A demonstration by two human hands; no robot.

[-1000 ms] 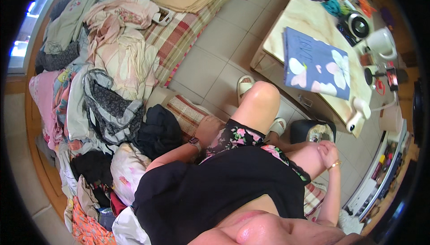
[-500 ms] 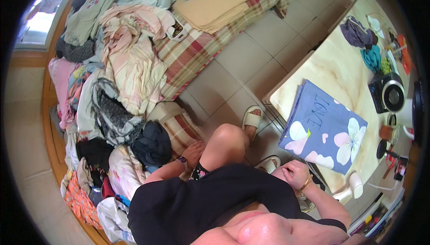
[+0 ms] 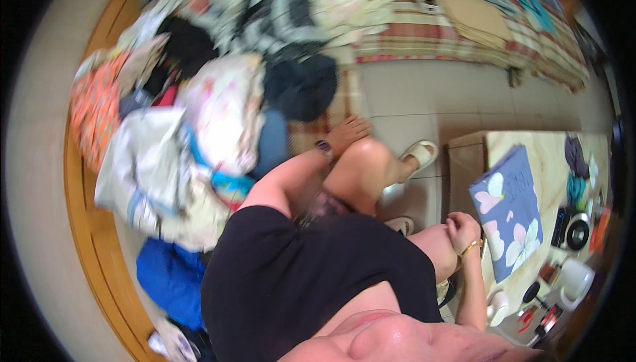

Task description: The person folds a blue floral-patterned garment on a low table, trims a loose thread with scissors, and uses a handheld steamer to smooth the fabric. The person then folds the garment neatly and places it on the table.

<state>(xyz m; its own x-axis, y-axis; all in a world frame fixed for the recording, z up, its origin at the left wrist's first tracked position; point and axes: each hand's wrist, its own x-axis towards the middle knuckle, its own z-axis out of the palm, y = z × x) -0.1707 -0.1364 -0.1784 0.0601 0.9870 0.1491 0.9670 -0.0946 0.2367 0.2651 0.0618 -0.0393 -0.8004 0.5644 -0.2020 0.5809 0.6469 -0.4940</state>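
Note:
My left hand (image 3: 348, 133), with a dark watch at the wrist, lies beside my raised left knee on the plaid cover (image 3: 343, 94). Its fingers are stretched out and it holds nothing. Draped over my right thigh, my right hand (image 3: 462, 231) has loosely curled fingers and a gold bangle; nothing shows in it. Nearest to it is a folded blue cloth (image 3: 507, 213) with white and pink flowers, lying on the marble-patterned table (image 3: 497, 142). A dark crumpled garment (image 3: 301, 87) sits just beyond my left hand.
Heaped clothes spread along the left, among them a white floral garment (image 3: 225, 107), a pale grey one (image 3: 142, 163) and a bright blue one (image 3: 171, 282). Folded tan fabric (image 3: 470, 14) is on the far plaid seat. A black round-fronted device (image 3: 575, 231) and a white mug (image 3: 576, 282) stand right.
My view has swung to the left, so the clothes pile now shows further back and the blue garment appears. Both hands keep nearly the same places on and beside my legs.

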